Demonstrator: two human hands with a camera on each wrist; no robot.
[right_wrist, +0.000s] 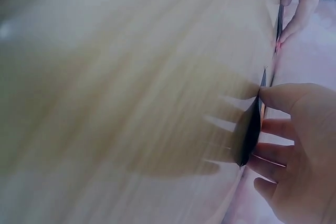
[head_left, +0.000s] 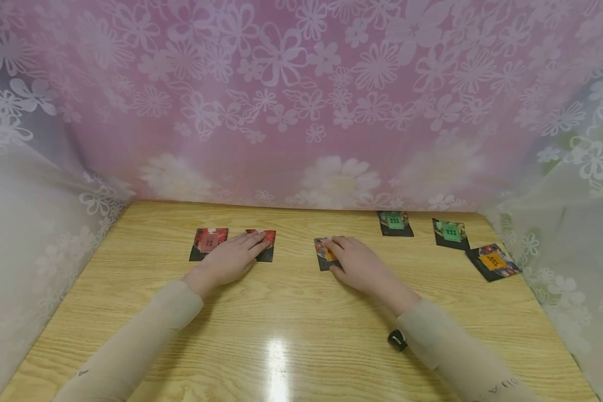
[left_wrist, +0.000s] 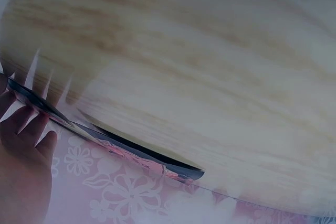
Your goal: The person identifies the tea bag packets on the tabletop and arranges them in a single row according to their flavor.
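Note:
My left hand [head_left: 231,258] lies with extended fingers on a small flat red-and-black packet [head_left: 267,254], partly covering it. Under its wrist side is the edge of another red-and-black packet [head_left: 210,243]. In the left wrist view, the fingers [left_wrist: 34,129] touch a packet, and a second packet [left_wrist: 142,156] lies alongside. My right hand [head_left: 359,265] rests over a black packet with an orange label [head_left: 324,255]. In the right wrist view its thumb touches one end of that packet [right_wrist: 252,132], and its fairly straight fingers [right_wrist: 275,152] touch the face.
Two green-labelled packets [head_left: 395,223] [head_left: 451,233] and an orange-labelled one [head_left: 493,262] lie towards the back right of the wooden table [head_left: 261,312]. A small black object [head_left: 397,340] sits beside the right sleeve. Floral curtains [head_left: 301,111] stand behind and at both sides.

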